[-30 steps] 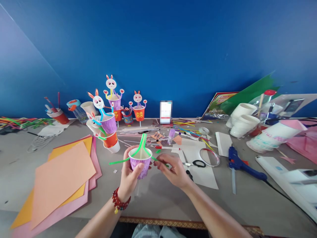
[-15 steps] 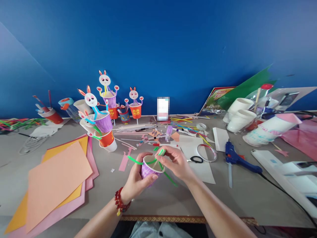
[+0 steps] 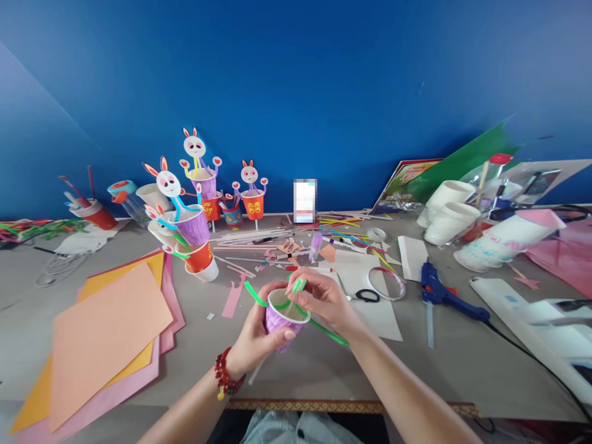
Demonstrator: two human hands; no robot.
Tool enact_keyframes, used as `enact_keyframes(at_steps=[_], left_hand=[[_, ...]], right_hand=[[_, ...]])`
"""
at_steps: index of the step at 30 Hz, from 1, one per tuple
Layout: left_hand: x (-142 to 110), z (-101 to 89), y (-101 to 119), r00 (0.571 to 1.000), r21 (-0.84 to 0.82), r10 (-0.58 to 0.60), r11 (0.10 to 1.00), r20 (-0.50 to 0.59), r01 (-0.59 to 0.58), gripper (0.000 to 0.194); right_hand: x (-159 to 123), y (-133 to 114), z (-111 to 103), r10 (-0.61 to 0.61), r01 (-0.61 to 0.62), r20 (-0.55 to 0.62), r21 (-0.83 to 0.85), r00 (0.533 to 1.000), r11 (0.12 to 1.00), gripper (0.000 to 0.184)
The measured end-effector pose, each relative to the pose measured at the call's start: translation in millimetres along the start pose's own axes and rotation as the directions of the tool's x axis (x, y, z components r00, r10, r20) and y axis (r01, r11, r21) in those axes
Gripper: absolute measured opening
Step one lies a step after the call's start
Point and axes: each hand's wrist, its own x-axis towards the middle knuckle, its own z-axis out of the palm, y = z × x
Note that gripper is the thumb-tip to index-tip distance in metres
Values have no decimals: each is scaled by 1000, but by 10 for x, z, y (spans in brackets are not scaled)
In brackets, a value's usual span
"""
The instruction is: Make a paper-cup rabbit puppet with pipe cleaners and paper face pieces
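My left hand (image 3: pixel 261 330) wraps round a purple-coloured paper cup (image 3: pixel 283 325), its open mouth tilted up toward me. Over the rim, my right hand (image 3: pixel 319 299) pinches the upper end of a bunched green pipe cleaner (image 3: pixel 298 287). One green length (image 3: pixel 256 294) sticks out past the cup's left rim; another (image 3: pixel 326 332) runs out to the right beneath my right hand. Below the cup a thin pale stick (image 3: pixel 254 374) pokes out beside my left wrist. The inside of the cup is partly hidden by my fingers.
Finished rabbit cups (image 3: pixel 190 225) stand at the back left. Coloured paper sheets (image 3: pixel 106 345) lie on the left. To the right are black-handled scissors (image 3: pixel 367 296), a tape roll (image 3: pixel 386 283), a blue glue gun (image 3: pixel 451 299) and white paper cups (image 3: pixel 451 222). A purple glue stick (image 3: pixel 316 246) stands among scraps.
The pale stick now shows below the cup, where it did not before. My right hand and the green bunch have moved slightly left and lower into the cup; the green lengths have shifted angle.
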Motion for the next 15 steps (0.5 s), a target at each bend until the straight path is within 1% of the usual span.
enact_keyframes(at_steps=[2, 4, 9, 15], left_hand=[[12, 30, 42, 999, -26, -31, 999, 43, 32, 75], [19, 63, 66, 997, -37, -53, 998, 59, 56, 78], [15, 120, 55, 999, -39, -42, 998, 2, 42, 74], [2, 130, 21, 998, -44, -55, 998, 9, 55, 75]], right_hand=[[-4, -23, -14, 17, -17, -2, 45, 1000, 999, 22], [-11, -42, -24, 22, -21, -2, 53, 1000, 998, 23], [-27, -47, -27, 6, -6, 25, -13, 1000, 1000, 21], [-19, -19, -49, 8, -8, 4, 3, 1000, 1000, 22]])
